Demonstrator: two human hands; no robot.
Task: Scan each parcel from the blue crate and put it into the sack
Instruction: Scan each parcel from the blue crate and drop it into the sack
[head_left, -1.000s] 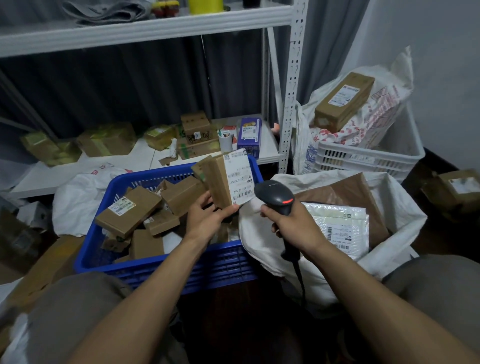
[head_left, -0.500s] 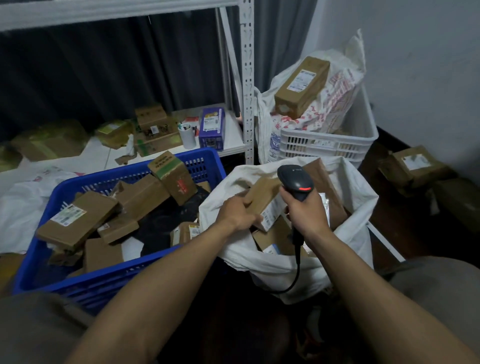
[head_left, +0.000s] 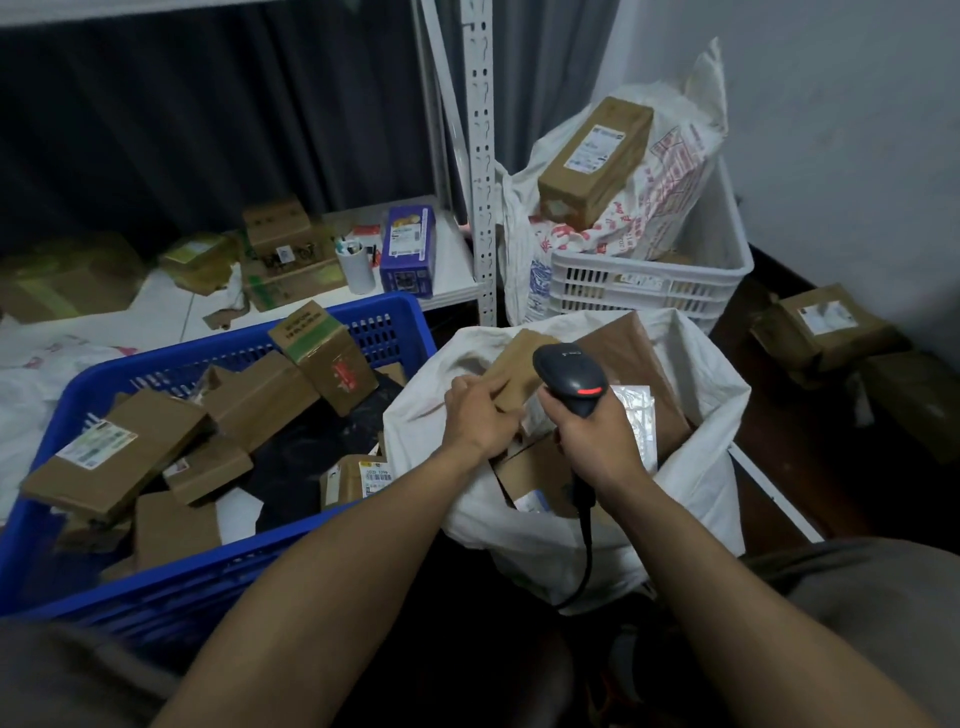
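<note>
This looks like the drop-in step. The left hand (head_left: 480, 415) has its fingers curled on a brown cardboard parcel (head_left: 519, 364) just inside the mouth of the white sack (head_left: 701, 467), and the right hand (head_left: 597, 441) grips the barcode scanner (head_left: 571, 382) beside it. The next move calls for letting go and reaching across to the blue crate (head_left: 234, 566) — boxes lie heaped there, a green-taped box (head_left: 324, 358) tilted on top. Only the scanner's cord (head_left: 586, 545), draped over the sack, might snag.

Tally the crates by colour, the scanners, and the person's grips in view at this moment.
Blue crate: 1
White crate: 1
Scanner: 1
Grips: 2, the left grip holding a brown parcel in the mouth of the sack, and the right grip holding the scanner
Total: 5
</note>
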